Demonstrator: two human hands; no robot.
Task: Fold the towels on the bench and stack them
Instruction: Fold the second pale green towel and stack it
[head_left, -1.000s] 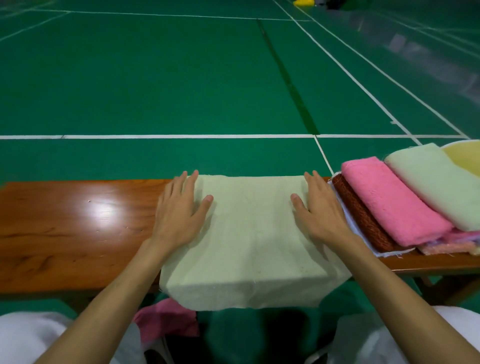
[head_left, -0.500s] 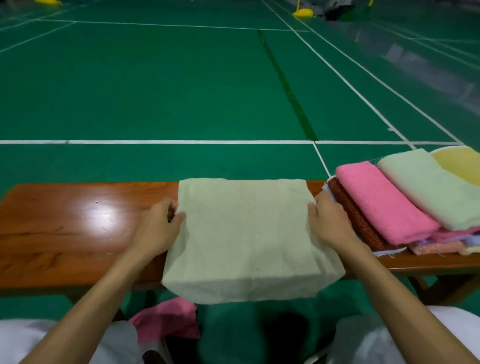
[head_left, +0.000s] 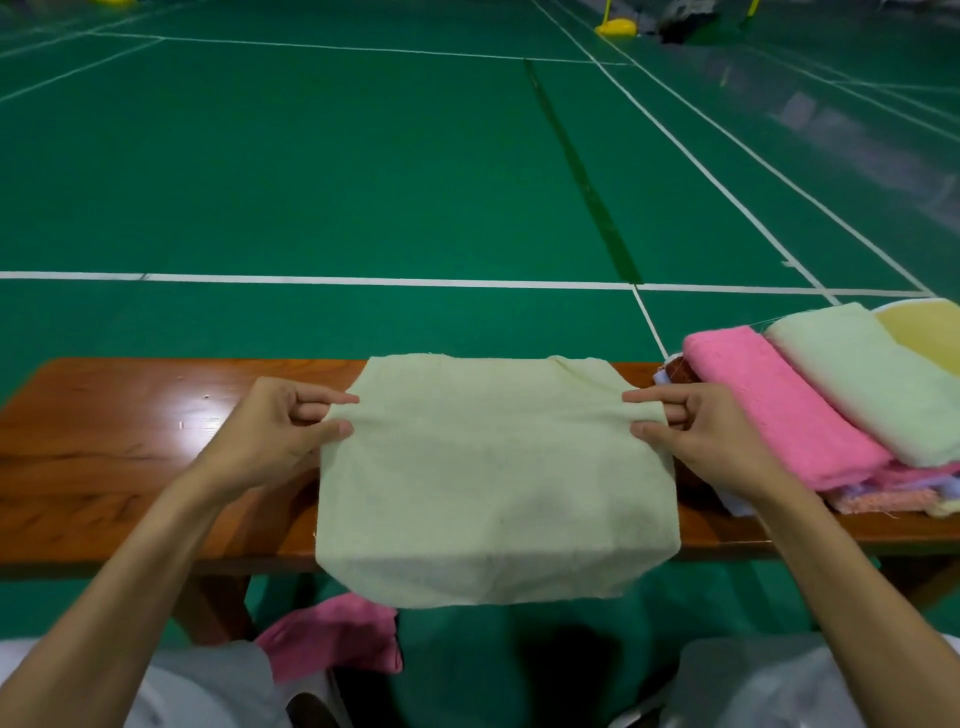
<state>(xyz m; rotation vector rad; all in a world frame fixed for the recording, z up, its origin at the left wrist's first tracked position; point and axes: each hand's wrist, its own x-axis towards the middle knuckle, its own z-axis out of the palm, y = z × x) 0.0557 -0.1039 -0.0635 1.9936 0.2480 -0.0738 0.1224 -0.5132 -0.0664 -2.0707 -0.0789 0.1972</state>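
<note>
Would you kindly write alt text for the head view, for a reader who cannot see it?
The left hand and right hand each pinch a side edge of a pale green towel spread on a wooden bench, its near edge hanging over the front. A pile of folded towels, pink and pale green on top, sits further right on it.

The left hand (head_left: 265, 431) and the right hand (head_left: 711, 436) are seen bare, with short nails made out on the thumbs. The left forearm (head_left: 130, 571) and the right forearm (head_left: 831, 571) are uncovered from the wrist down to the lower corners of the frame. A pale grey-white garment is worn over the legs, seen as smooth, faintly shiny cloth on the left knee (head_left: 208, 691) at lower left and on the right knee (head_left: 753, 686) at lower right. Whether trousers or shorts are worn cannot be told
</note>
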